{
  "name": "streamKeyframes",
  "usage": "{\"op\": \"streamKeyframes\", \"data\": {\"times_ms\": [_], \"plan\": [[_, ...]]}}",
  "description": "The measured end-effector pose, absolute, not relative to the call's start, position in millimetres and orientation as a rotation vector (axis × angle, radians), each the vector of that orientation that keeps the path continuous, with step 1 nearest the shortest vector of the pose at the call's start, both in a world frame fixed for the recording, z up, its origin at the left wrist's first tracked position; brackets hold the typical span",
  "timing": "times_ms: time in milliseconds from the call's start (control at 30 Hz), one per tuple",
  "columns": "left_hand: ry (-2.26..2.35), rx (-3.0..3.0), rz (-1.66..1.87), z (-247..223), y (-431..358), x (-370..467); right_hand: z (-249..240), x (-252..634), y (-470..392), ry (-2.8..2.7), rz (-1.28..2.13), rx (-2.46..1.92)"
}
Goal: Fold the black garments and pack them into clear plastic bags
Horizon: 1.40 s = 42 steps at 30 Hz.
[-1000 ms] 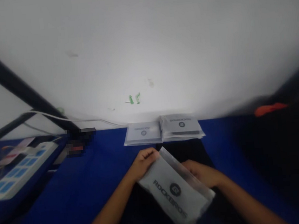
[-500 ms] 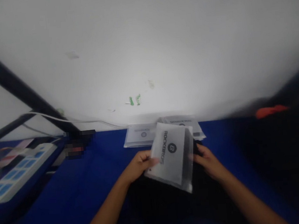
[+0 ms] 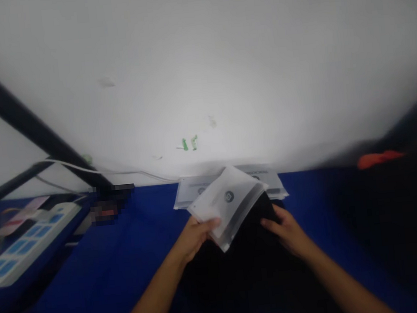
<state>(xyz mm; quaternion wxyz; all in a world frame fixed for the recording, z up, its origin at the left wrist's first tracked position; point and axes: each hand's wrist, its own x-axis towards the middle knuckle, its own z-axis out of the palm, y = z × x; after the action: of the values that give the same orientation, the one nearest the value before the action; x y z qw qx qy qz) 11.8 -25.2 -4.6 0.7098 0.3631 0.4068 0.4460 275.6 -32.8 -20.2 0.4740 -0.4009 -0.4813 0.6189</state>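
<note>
A frosted plastic zip bag (image 3: 230, 196) printed ROCKBROS is pinched near its lower left corner by my left hand (image 3: 197, 234), thumb on top. The bag lies tilted, with its right end raised over a black, cloth-like item (image 3: 260, 215). My right hand (image 3: 287, 227) grips the right edge of that black item between thumb and fingers, apart from the bag. How far the black item reaches down is lost in the dark area below. Behind are two more ROCKBROS bags, a left one (image 3: 185, 190) and a right one (image 3: 275, 182), partly covered by the held bag.
A white power strip (image 3: 32, 245) with blue sockets is at the left, beside a dark metal post (image 3: 39, 123). A white cable (image 3: 121, 172) runs along the wall (image 3: 259, 73). Blue covering (image 3: 130, 262) spreads over the table. Something red (image 3: 380, 158) shows at the right.
The bag has turned, its lower end swinging up and left in my left hand. My right hand has come off the bag and now holds only the black item's edge.
</note>
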Motion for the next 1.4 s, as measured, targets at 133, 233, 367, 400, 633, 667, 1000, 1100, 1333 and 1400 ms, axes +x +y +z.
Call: {"op": "streamKeyframes", "data": {"times_ms": [133, 233, 367, 400, 633, 667, 1000, 1100, 1333, 1400], "plan": [[1.080, 0.895, 1.170, 0.2, -9.9, -12.7, -13.3, 281.9, -37.0, -1.166, 1.584, -0.994], [1.289, 1.082, 1.182, -0.6, 8.3, -43.4, -11.2, 287.3, -40.8, -1.178, 1.697, -1.046], [1.582, 1.492, 0.872, -10.4, 35.4, -80.3, -10.9, 289.1, -44.1, -1.422, 1.805, -1.072], [1.690, 1.582, 0.816, -13.3, 42.2, -87.2, -9.9, 288.5, -44.5, -1.477, 1.818, -1.068], [2.112, 1.784, 0.693, -23.3, 71.0, -94.8, -1.5, 288.1, -45.5, -1.521, 1.927, -1.024], [2.162, 1.792, 0.655, -23.4, 72.1, -90.4, -1.9, 289.0, -45.6, -1.486, 1.948, -1.045], [2.201, 2.218, 0.780, -4.2, 28.9, -17.7, 1.8, 289.5, -48.8, -1.135, 2.094, -1.339], [1.411, 2.109, 0.818, 8.0, -12.7, 12.4, 4.5, 287.6, -47.3, -1.153, 2.159, -1.264], [1.000, 1.688, 0.538, 13.1, -41.4, 44.0, 6.1, 292.1, -31.9, -1.123, 2.107, -1.164], [1.042, 1.691, 0.564, 7.3, -33.6, 43.9, 5.7, 296.8, -31.1, -0.991, 2.041, -1.188]]}}
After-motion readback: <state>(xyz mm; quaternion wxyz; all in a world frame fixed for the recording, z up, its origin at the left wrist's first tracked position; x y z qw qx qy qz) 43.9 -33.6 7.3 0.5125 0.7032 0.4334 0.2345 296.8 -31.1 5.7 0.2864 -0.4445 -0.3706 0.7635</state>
